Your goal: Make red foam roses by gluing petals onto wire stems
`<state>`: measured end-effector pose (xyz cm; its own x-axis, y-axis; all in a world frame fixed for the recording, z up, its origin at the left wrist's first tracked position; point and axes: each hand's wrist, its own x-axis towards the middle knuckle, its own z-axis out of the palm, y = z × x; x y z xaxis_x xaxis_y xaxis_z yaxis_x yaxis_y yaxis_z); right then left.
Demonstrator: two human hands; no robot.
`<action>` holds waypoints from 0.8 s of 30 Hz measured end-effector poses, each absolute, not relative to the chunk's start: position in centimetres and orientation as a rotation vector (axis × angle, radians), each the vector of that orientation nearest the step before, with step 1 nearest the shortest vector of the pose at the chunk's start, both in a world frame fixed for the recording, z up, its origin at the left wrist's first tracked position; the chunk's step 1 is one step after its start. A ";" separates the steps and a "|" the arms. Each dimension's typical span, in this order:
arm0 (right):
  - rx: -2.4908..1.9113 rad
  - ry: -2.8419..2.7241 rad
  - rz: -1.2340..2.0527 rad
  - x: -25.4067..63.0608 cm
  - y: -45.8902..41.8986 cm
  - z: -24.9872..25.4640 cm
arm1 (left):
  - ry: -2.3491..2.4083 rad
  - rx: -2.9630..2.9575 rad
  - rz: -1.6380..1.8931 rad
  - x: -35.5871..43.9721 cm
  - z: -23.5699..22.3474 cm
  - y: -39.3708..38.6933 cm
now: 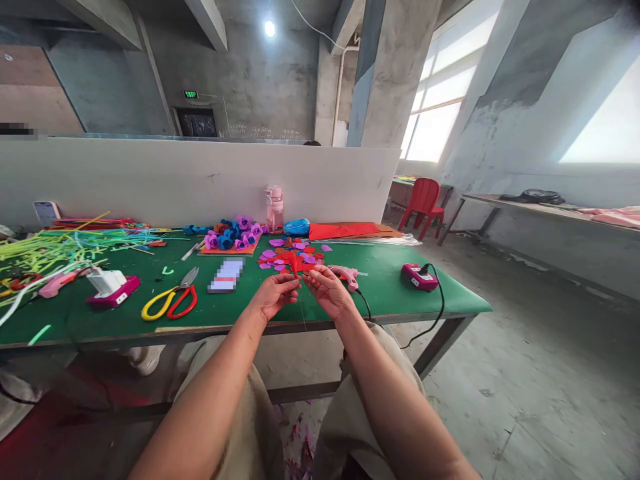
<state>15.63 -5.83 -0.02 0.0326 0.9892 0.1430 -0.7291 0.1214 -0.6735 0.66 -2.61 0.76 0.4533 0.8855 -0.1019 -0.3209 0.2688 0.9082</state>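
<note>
My left hand (277, 295) pinches the lower end of a red paper flower piece (294, 264), which stands upright above the fingertips. My right hand (327, 291) is beside it, thumb and fingers pressed together close to the flower's base. Whatever lies between the right fingertips is too small to make out. A fine thread hangs below the hands. Behind them, loose red and purple petals (273, 254) lie scattered on the green table (380, 300). A pink glue gun (346, 275) rests just beyond my right hand.
Scissors (173, 297) with yellow and red handles lie at left, near a pixelated phone-shaped item (226, 275). Finished purple and blue flowers (235, 233), a pink bottle (275, 208) and red sheets (345, 231) line the back. A power strip (419, 277) with a cord sits right.
</note>
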 end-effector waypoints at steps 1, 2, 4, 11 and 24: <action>-0.483 -0.673 1.404 15.6 -5.8 0.0 | 0.708 0.972 0.911 0.7 0.8 -2.6; -0.482 -0.670 1.403 15.7 -5.8 -0.1 | 0.710 0.972 0.912 0.6 0.8 -2.6; -0.484 -0.669 1.405 15.7 -5.7 -0.1 | 0.711 0.972 0.913 0.6 0.8 -2.6; -0.460 -0.709 1.416 16.0 -5.6 -0.2 | 0.726 0.972 0.920 0.7 1.1 -3.0; -0.503 -0.742 1.377 16.3 -5.8 -0.1 | 0.738 0.971 0.924 0.5 1.2 -2.8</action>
<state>16.25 -5.83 -0.10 0.0280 0.9841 0.1756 -0.6878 0.1464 -0.7110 0.48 -2.78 1.20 0.4269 0.8970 -0.1146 -0.3098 0.2641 0.9134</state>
